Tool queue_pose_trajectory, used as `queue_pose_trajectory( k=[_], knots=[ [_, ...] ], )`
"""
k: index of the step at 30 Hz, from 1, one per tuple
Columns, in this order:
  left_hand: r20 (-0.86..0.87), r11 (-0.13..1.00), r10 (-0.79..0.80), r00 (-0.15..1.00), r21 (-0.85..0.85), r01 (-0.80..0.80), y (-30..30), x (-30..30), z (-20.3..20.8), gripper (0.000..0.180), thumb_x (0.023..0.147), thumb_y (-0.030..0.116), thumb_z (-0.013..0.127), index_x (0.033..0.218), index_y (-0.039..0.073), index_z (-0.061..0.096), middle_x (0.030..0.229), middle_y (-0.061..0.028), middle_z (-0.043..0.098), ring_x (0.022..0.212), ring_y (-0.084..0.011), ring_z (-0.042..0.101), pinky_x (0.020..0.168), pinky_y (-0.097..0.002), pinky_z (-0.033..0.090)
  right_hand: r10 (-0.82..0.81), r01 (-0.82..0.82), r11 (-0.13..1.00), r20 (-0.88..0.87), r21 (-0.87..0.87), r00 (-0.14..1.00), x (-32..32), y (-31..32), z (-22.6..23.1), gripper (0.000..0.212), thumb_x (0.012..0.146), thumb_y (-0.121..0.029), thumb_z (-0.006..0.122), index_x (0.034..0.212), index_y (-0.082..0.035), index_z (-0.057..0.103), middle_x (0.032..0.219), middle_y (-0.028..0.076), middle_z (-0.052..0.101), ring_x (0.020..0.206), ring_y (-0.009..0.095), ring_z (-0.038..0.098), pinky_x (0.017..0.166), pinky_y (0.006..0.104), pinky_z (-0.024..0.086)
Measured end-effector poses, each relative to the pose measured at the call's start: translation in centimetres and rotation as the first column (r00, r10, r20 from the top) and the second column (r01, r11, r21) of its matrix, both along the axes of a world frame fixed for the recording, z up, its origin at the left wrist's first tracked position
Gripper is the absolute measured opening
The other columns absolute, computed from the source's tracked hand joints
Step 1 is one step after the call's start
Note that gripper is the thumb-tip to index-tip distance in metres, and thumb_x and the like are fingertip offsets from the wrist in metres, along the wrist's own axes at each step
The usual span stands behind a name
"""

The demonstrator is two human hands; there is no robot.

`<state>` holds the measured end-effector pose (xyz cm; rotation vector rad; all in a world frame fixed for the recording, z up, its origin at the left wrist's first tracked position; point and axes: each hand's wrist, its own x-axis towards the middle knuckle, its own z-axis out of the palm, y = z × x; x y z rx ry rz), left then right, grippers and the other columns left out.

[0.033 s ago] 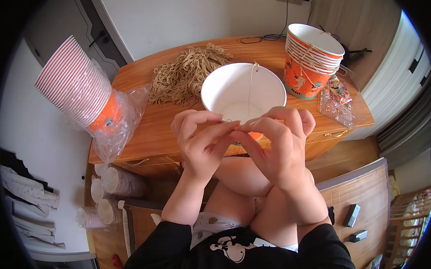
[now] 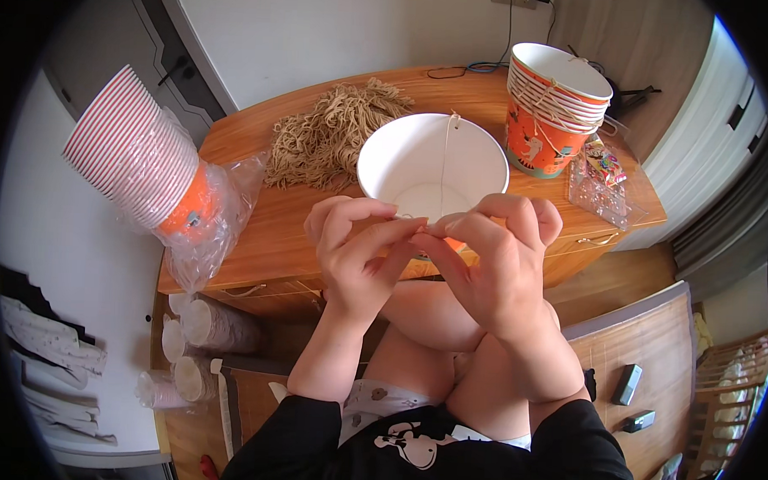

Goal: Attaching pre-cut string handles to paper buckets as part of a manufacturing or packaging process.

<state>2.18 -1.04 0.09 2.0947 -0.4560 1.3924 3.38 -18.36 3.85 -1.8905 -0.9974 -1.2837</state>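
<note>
A white-lined paper bucket point(image 2: 393, 160) stands at the table's near edge, its mouth tipped toward me. From a hole in its far rim a thin cord point(image 2: 444, 162) runs across the opening to the near rim. There the fingertips of my left hand point(image 2: 354, 247) and my right hand point(image 2: 498, 252) meet, both pinched. A small loop of the cord shows between the fingertips. My fingers hide most of the near rim and the exact grip on the cord. A tangled heap of tan cords point(image 2: 320, 140) lies behind and left of the bucket.
Nested orange buckets with cord handles point(image 2: 544, 131) stand at the right, beside a clear plastic bag point(image 2: 601, 193). A tall stack of buckets in plastic wrap point(image 2: 142, 155) leans at the left table edge. More wrapped stacks point(image 2: 220, 323) sit on the floor below.
</note>
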Motion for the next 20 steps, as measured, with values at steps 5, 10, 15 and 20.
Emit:
queue_pose_trajectory(
  k=[5,10,15,20],
  knots=[
    [0.012,0.999,0.037,0.999,0.033,-0.038,0.2,0.2,0.2,0.021,0.067,0.013,0.088,0.085,0.022,0.08,0.096,0.0061,0.066,0.096,-0.0209,0.058,0.088,-0.0374,0.041,-0.019,0.019,1.0,-0.016,0.016,1.0,-0.7,-0.8,0.4,0.044,0.071,-0.009,0.086,0.106,-0.01,0.058,0.089,-0.003,0.066,0.088,0.021,0.058,0.079,0.0379,0.035],
    [-0.016,0.999,0.033,0.999,0.023,-0.033,1.3,1.3,-0.6,0.02,0.069,0.013,0.088,0.086,0.02,0.079,0.096,0.0055,0.066,0.096,-0.0216,0.059,0.089,-0.0375,0.042,0.043,-0.055,0.998,-0.259,-0.039,0.965,-1.8,-1.8,1.9,0.04,0.078,-0.007,0.083,0.107,-0.009,0.054,0.086,-0.001,0.066,0.085,0.023,0.058,0.084,0.0402,0.037],
    [-0.007,0.991,0.053,0.999,0.123,-0.052,1.0,1.7,0.2,0.018,0.074,0.007,0.085,0.086,0.013,0.074,0.106,0.0,0.074,0.101,-0.0242,0.062,0.091,-0.0381,0.045,-0.22,0.101,0.956,-0.441,-0.276,0.87,-1.1,-3.8,2.5,0.023,0.089,-0.011,0.072,0.105,-0.006,0.056,0.08,0.005,0.064,0.089,0.026,0.06,0.088,0.0428,0.038],
    [-0.086,0.979,-0.183,0.979,0.075,0.19,1.3,2.5,0.3,0.019,0.08,0.0,0.081,0.088,0.01,0.067,0.111,-0.0076,0.076,0.109,-0.0316,0.066,0.098,-0.04,0.051,-0.474,0.423,0.879,-0.326,-0.219,0.818,4.0,-6.2,0.4,0.013,0.096,-0.019,0.065,0.098,-0.009,0.057,0.079,0.006,0.068,0.097,0.026,0.059,0.094,0.0495,0.036]
  ],
)
